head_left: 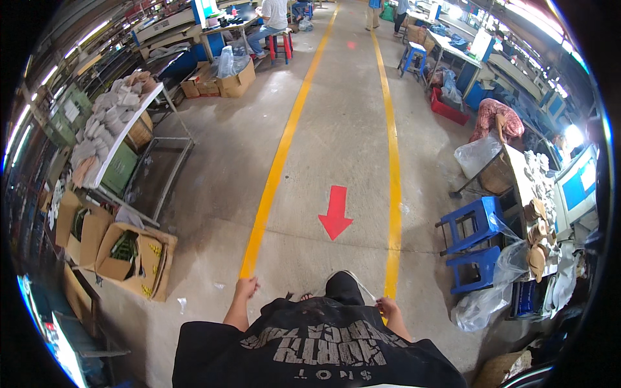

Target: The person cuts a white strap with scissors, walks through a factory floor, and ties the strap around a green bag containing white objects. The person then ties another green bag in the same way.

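Observation:
My left hand point(246, 287) hangs low beside the left yellow floor line point(275, 174), its fingers loosely curled and nothing showing in them. On the other side, my right hand point(388, 306) is closed near the right yellow line point(391, 194). A thin white cord point(359, 282) arcs from beside my dark-clad knee point(343, 288) to the fingers of that hand. What the fingers hide cannot be made out. Ahead of me, a red arrow point(336, 213) on the grey floor points towards me.
Left stands a table point(132, 132) heaped with grey pieces, with open cardboard boxes point(132, 258) beside it. Blue stools point(475, 226), plastic bags point(482, 307) and a loaded worktable point(517, 174) line the right. A person point(497, 121) bends there; others work farther off.

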